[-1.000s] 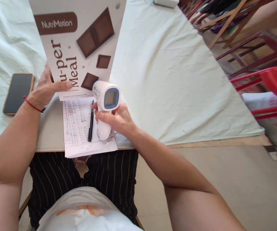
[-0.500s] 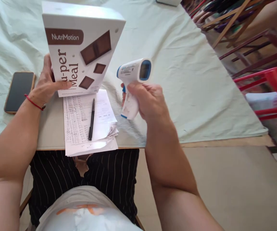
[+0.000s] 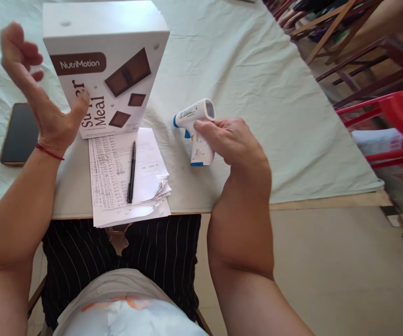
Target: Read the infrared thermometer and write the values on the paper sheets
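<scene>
A white NutriMotion carton (image 3: 117, 65) with brown print stands on the covered table, partly over a stack of handwritten papers (image 3: 150, 163). My left hand (image 3: 47, 102) is open at the carton's left side, fingers spread upward and away from it. The thumb lies in front of the printed face; whether it touches is unclear. In my right hand (image 3: 234, 140) is a white and blue infrared thermometer (image 3: 200, 150), gripped by its handle and held right of the carton. Its barrel points left, and the fingers behind the handle are hidden. A black pen (image 3: 132, 172) rests on the papers.
A phone (image 3: 17, 133) in a brown-edged case lies left of the carton, near my left wrist. Pale green cloth (image 3: 257, 93) covers the table. Right of the table are a red plastic chair (image 3: 402, 116) and wooden folding chairs (image 3: 358, 70).
My left hand has let go of the carton and spread its fingers up and left. The carton has shifted slightly left. My right hand has turned the thermometer, its handle now more upright.
</scene>
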Tool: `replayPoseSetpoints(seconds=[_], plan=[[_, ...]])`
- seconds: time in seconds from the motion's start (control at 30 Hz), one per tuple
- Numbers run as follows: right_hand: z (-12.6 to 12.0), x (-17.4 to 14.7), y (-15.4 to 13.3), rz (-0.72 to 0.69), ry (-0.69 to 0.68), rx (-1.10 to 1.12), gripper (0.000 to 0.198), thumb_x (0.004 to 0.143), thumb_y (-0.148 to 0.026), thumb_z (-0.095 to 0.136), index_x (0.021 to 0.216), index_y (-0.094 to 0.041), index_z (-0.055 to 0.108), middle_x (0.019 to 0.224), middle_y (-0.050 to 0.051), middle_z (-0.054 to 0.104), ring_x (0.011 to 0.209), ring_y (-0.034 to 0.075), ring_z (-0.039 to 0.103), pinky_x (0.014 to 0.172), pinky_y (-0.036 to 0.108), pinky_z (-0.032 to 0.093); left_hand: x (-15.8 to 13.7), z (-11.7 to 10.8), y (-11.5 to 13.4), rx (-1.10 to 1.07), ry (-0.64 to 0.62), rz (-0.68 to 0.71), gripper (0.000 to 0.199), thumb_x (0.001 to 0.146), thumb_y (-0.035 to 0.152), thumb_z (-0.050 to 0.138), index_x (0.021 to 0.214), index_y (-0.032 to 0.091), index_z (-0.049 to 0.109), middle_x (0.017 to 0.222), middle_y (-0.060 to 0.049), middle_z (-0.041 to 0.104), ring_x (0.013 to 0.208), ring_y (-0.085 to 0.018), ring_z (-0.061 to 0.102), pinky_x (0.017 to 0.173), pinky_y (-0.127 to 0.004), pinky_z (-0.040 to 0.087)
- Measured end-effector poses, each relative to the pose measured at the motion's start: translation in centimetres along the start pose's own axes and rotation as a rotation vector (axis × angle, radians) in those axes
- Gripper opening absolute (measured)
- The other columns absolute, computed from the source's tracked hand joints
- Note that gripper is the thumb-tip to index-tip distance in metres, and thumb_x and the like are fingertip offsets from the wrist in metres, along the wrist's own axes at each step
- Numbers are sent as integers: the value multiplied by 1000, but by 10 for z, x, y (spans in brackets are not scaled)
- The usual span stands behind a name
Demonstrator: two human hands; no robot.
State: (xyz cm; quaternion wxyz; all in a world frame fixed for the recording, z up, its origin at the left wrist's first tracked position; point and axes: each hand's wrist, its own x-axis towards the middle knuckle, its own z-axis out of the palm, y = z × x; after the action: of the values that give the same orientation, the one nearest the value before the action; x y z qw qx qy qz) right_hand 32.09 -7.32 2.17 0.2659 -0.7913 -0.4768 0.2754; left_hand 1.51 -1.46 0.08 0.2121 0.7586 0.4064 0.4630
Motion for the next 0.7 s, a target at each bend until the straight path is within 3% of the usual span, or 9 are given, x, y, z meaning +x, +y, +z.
replayPoseSetpoints(seconds=[0.17, 0.23, 0.3, 0.37, 0.43, 0.5, 0.57, 0.7], plan=[[-3, 0, 3, 62, 14, -93, 37, 86, -27, 63, 52, -19, 54, 51, -3, 39, 56, 11, 40, 59, 30, 33, 1, 10, -2, 55, 164, 129, 42, 93, 50, 77, 120, 25, 56, 77, 4, 61, 80, -15, 66, 74, -28, 55], [-4, 1, 4, 77, 39, -186, 39, 88, -30, 63, 52, -19, 53, 51, -3, 38, 57, 12, 39, 61, 32, 33, 3, 12, -1, 125, 267, 277, 30, 91, 43, 77, 107, 24, 60, 66, 7, 55, 59, -10, 55, 62, -25, 49], [-4, 3, 6, 103, 87, -341, 39, 88, -35, 65, 53, -21, 54, 53, -3, 39, 59, 13, 38, 65, 34, 34, 2, 11, 5, 212, 245, 404, 17, 92, 36, 73, 93, 23, 63, 61, 7, 52, 50, -9, 45, 57, -25, 44], [-3, 4, 7, 124, 170, -474, 33, 85, -39, 69, 59, -22, 59, 60, 0, 51, 64, 17, 44, 70, 35, 39, 0, 7, 13, 251, 24, 380, 14, 94, 36, 67, 87, 23, 66, 61, 6, 56, 52, -10, 47, 59, -27, 44], [2, 5, 9, 107, 277, -504, 22, 82, -39, 72, 70, -22, 65, 75, 6, 66, 74, 21, 55, 79, 38, 46, 0, 4, 21, 209, -306, 205, 15, 93, 37, 68, 91, 22, 71, 66, 3, 61, 57, -12, 53, 61, -28, 46], [10, 4, 10, -17, 373, -415, 13, 83, -34, 71, 80, -21, 68, 88, 9, 73, 82, 22, 62, 87, 40, 50, 3, 2, 27, 175, -606, 13, 17, 87, 34, 72, 95, 20, 74, 69, 2, 64, 61, -13, 55, 62, -28, 44], [23, 1, 12, -271, 360, -263, 7, 85, -27, 68, 84, -21, 71, 89, 7, 73, 81, 21, 65, 87, 39, 53, 6, 3, 30, 221, -814, -111, 22, 81, 30, 77, 99, 17, 75, 70, 3, 64, 64, -14, 56, 63, -27, 41], [56, -9, 13, -894, -4, -71, 17, 92, -25, 62, 97, -25, 78, 94, 5, 70, 80, 18, 64, 78, 35, 54, 11, 7, 34, 361, -959, -191, 35, 82, 29, 77, 113, 14, 72, 69, 4, 62, 69, -15, 58, 68, -26, 41]])
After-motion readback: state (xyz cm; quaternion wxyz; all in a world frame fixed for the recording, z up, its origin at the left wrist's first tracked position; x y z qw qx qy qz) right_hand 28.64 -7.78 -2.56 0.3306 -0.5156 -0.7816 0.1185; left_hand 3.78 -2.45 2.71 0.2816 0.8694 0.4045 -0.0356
